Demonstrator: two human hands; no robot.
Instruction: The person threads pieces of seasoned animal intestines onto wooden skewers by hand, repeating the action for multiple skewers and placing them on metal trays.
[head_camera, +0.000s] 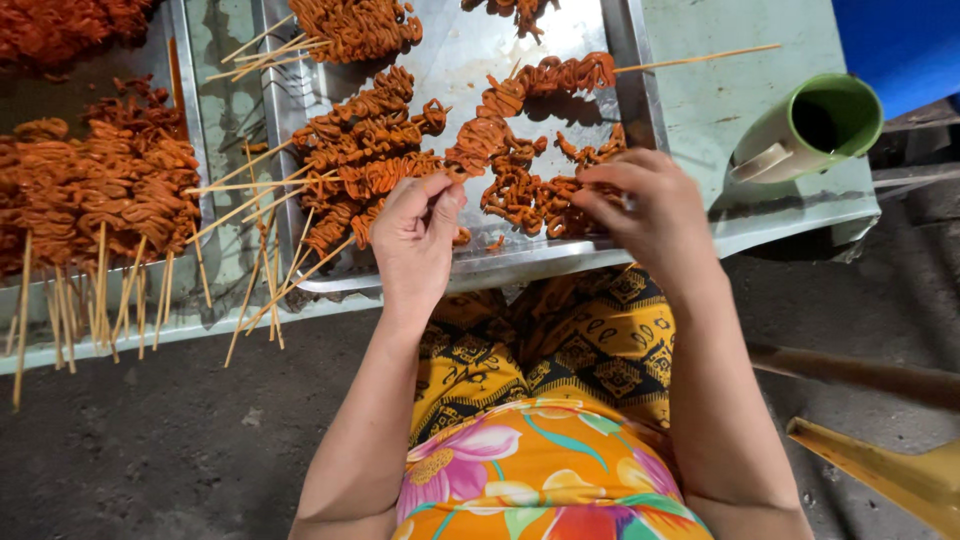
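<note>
Pinching a thin skewer tip between thumb and fingers, the left hand has its grip narrow on the stick, held level – likely to steady it for threading – while the right hand curls closed over loose orange meat strips on the metal tray. Finished skewers lie fanned beside it, sticks pointing outward for easy pickup; a green mug stands well apart on the desk

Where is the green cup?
In the head view, the green cup stands at the upper right on the pale table, just right of the metal tray and beyond the right hand.
</note>
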